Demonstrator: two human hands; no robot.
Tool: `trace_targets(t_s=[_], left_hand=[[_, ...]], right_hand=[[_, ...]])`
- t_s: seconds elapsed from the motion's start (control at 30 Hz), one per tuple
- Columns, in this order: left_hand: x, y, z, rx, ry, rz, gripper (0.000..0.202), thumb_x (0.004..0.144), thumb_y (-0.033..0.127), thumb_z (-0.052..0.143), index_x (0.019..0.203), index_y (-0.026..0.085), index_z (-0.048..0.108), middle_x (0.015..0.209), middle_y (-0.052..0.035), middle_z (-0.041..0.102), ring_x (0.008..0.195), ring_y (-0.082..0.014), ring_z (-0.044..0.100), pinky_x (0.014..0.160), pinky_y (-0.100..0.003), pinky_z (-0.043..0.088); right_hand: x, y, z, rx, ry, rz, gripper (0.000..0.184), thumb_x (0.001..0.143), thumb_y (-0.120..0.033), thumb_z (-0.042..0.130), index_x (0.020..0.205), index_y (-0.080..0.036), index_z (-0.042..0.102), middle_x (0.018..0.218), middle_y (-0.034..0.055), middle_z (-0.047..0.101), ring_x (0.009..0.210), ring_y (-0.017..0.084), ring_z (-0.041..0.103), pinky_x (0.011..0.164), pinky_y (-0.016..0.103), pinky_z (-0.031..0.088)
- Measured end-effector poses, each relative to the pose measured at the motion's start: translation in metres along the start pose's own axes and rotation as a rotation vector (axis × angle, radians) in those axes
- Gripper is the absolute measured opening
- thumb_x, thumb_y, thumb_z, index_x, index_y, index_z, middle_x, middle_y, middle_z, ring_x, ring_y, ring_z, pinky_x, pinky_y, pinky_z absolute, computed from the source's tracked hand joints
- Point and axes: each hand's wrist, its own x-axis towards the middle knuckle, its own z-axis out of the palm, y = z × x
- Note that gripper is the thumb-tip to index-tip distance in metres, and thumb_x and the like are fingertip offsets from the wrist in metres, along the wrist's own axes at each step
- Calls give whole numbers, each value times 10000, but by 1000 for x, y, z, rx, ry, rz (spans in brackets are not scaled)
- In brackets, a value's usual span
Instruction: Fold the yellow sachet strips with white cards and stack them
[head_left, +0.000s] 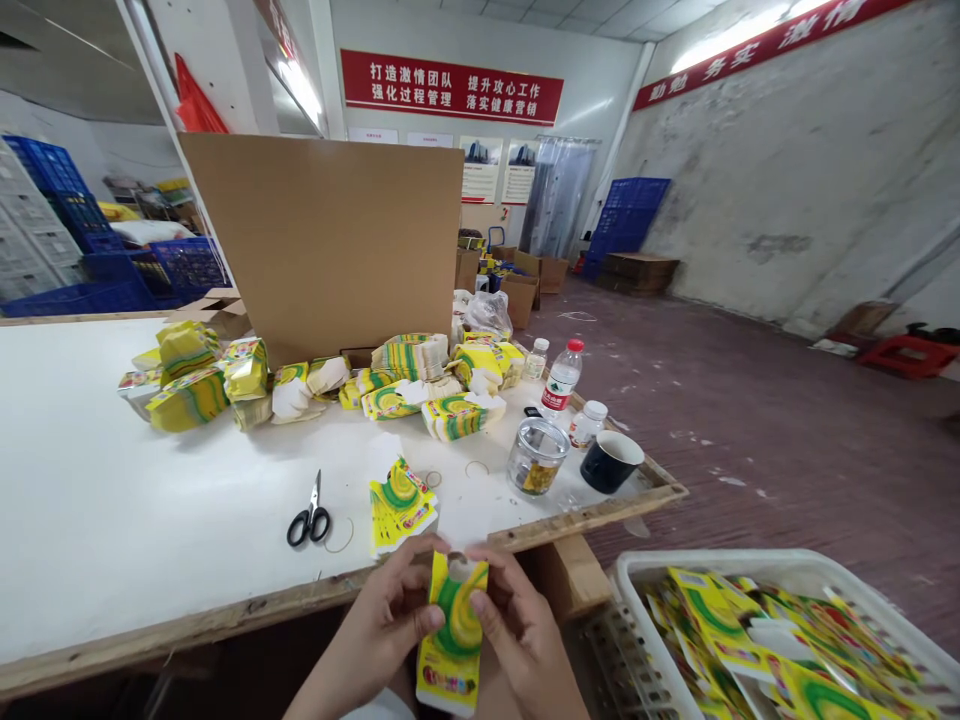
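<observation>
A small yellow and green printed carton (456, 640) is held upright just off the table's front edge, its top end towards the table. My left hand (401, 615) grips its left side, thumb on the front face. On the right side, my right hand (514, 620) holds it the same way, fingers behind the top. Right behind the hands, a fanned stack of flat yellow cartons (403, 508) lies on the white table (187, 520). Black-handled scissors (309, 515) lie to the left of that stack, with rubber bands (340, 536) close by.
Bundles of flat cartons (409, 360) line the table's back before a large cardboard sheet (330, 240). A clear jar (538, 458), dark mug (612, 462) and water bottle (561, 378) stand at the right corner. A white basket (630, 600) full of cartons sits at lower right.
</observation>
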Motion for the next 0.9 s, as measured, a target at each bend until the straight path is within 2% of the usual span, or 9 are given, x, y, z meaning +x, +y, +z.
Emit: trace_targets(t_s=[0.1,0.17,0.27,0.33,0.43,0.53,0.63,0.7,0.9], left_hand=[[-1,-1,5,-83,-64,-9,408,835,298,750,1183,265,541,949,-40,746,875,-196,699,773,-273,493],[-1,-4,6,-120,-57,-13,566,835,297,752,1314,303,452,971,-44,745,904,-215,704,799,-308,502],[-2,-7,5,-100,-68,-34,746,836,302,749,1452,315,329,1085,-84,732,1010,-262,690,869,-373,506],[-1,-7,3,-42,-68,-37,634,839,307,742,1399,274,446,1131,-104,725,1049,-275,676,877,-362,507],[1,-7,1,74,43,-6,474,853,301,718,1300,244,569,1157,-113,724,1045,-278,680,857,-335,520],[3,-7,2,165,110,19,469,866,284,693,1320,246,581,1261,-127,678,1118,-298,653,912,-359,520],[1,-7,5,160,49,0,477,896,269,648,1364,268,551,1332,-121,639,1200,-298,614,997,-387,487],[-1,-5,6,132,21,-14,470,912,255,627,1371,287,537,1325,-108,649,1205,-285,615,1020,-388,471],[-2,-3,11,15,9,-33,532,884,269,674,1391,262,514,1201,-124,714,1112,-302,669,932,-394,517]], right_hand=[[3,-5,-8,-26,-121,7,286,934,-447,569,856,-210,708,759,44,680,692,193,644,627,256,522],[3,-4,-9,-44,-92,0,297,945,-429,560,800,-210,699,726,40,670,697,196,643,646,262,521],[1,0,-8,48,29,38,213,922,-410,613,1035,-240,672,895,63,728,826,222,694,738,295,559],[0,2,-9,112,79,51,313,910,-427,628,1177,-263,631,1010,81,743,921,242,707,804,324,569],[3,0,-12,102,39,46,329,910,-486,600,1090,-242,728,1076,108,744,1013,278,688,872,359,549],[5,-3,-10,63,-62,171,371,852,-475,675,1107,-214,737,896,75,758,824,250,694,722,320,551],[5,-3,-5,7,-74,256,428,811,-431,713,1161,-186,688,683,5,700,626,191,629,583,261,489],[4,-2,-3,-43,-65,251,394,810,-400,699,1134,-177,680,658,-4,680,613,184,619,575,254,476],[6,0,-1,-147,-154,244,399,800,-304,655,1180,-195,603,685,-7,681,609,197,623,591,277,488]])
